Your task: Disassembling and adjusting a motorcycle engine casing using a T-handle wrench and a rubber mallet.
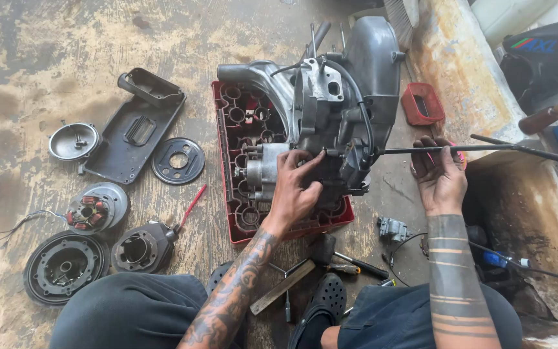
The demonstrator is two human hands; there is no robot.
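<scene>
Stained concrete floor (46,58) is carrying a red plastic crate (243,223), and I am seeing a grey engine block (337,110) sitting in it, filling most of its ringed compartments. I am pressing my left hand (294,187) against the block's lower front, fingers curled on the casing without gripping anything loose, while my right hand (439,169) is closing loosely around a long thin dark rod (485,148) running from the engine out to the right. Farther right, a small red tray (422,103) is lying on the floor, its contents too dim to tell, and a black cover plate (134,132) and round engine parts (88,210) are lying scattered left of the crate.
</scene>
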